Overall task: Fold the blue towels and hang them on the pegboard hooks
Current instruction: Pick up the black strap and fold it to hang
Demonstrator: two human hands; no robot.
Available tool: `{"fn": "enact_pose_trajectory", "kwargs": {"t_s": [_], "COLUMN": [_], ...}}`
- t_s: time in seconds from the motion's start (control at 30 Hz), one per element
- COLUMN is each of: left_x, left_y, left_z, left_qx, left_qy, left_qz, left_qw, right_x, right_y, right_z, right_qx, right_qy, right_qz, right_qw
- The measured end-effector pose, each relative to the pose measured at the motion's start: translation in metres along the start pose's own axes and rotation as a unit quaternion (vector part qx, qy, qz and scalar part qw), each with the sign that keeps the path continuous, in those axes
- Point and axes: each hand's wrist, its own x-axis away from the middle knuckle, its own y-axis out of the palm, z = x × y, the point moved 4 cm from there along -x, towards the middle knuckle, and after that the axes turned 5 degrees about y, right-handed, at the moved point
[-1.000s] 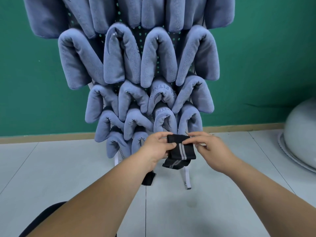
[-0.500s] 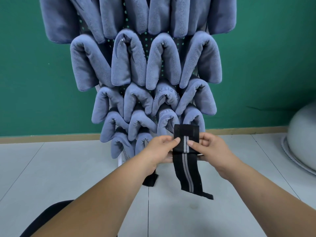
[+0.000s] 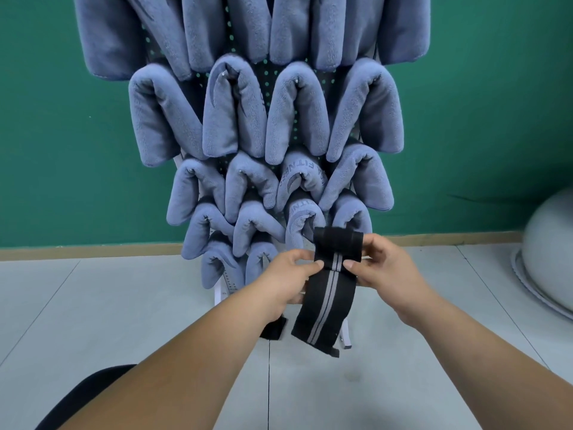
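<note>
Several folded blue towels (image 3: 296, 113) hang in rows over hooks on a dark pegboard (image 3: 265, 88) that stands on white legs. In front of its lowest row I hold a black strap with two grey stripes (image 3: 325, 301). My left hand (image 3: 290, 276) pinches the strap's left edge and my right hand (image 3: 383, 268) pinches its right edge. The strap's top is folded over near my fingers, and the rest hangs down toward the floor.
A green wall (image 3: 480, 103) with a wooden skirting stands behind the board. The floor (image 3: 124, 305) is pale grey tile. A grey rounded object (image 3: 548, 243) sits at the right edge. Small black item (image 3: 273, 330) lies by the board's foot; a dark shape (image 3: 80, 395) shows at bottom left.
The strap was bunched between my hands and has unrolled to hang down. Its lower end has since drawn up a little.
</note>
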Motion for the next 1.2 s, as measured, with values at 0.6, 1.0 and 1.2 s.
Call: {"fn": "enact_pose_trajectory", "kwargs": {"t_s": [0.6,1.0,1.2], "left_x": [-0.003,0.001,0.000], "left_y": [-0.004,0.006,0.006], "left_z": [0.010,-0.006,-0.001], "left_qx": [0.095,-0.026,0.074], "left_qy": [0.089,-0.023,-0.057], "left_qz": [0.022,-0.036,-0.005], "left_qw": [0.991,0.999,0.996], "right_x": [-0.002,-0.001,-0.004], "right_y": [0.009,0.002,-0.005], "right_z": [0.012,0.010,0.008], "right_qx": [0.033,-0.026,0.025], "right_qy": [0.101,0.049,0.000], "right_qz": [-0.044,0.014,0.049], "right_qw": [0.993,0.998,0.998]}}
